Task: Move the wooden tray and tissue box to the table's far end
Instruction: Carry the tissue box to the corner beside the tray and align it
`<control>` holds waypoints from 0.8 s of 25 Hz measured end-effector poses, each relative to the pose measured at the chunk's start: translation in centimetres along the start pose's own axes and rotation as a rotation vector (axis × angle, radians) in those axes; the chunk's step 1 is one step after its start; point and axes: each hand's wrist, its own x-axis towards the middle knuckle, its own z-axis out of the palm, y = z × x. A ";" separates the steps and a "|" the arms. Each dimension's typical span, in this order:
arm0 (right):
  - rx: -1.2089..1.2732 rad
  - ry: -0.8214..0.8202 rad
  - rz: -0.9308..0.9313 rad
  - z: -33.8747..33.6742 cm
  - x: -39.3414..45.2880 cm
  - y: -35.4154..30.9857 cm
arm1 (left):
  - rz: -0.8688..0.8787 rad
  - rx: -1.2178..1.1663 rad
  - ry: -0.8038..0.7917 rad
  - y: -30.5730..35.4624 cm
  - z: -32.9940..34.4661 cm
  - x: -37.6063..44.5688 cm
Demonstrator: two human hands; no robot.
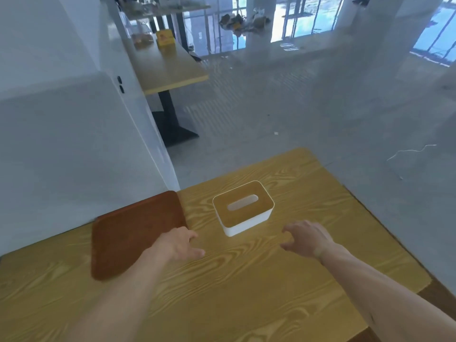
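A white tissue box [243, 208] with a wooden lid and an oval slot stands near the far part of the yellow wood-grain table [246, 292]. To its left lies a flat reddish-brown wooden tray [133, 233], up against the white wall. My left hand [179, 244] hovers at the tray's right edge, fingers apart, holding nothing. My right hand [306, 239] is to the right of the box and a little nearer me, fingers loosely curled and apart, empty. Neither hand touches the box.
A white wall [74, 144] borders the table on the left. Beyond the far edge is grey floor [320, 107]. Another table [170, 67] with a black pedestal and a yellow box [165, 38] stands further back by the windows.
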 end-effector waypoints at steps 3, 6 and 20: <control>-0.061 -0.005 -0.012 -1.7 2.6 1.7 | 0.025 0.191 0.043 2.5 -2.1 1.4; -0.089 0.032 -0.054 -3.2 5.5 1.6 | 0.043 0.228 0.110 4.4 -4.0 3.4; -0.346 -0.150 -0.382 -4.1 17.4 -2.6 | 0.078 0.126 0.071 7.8 -1.3 11.4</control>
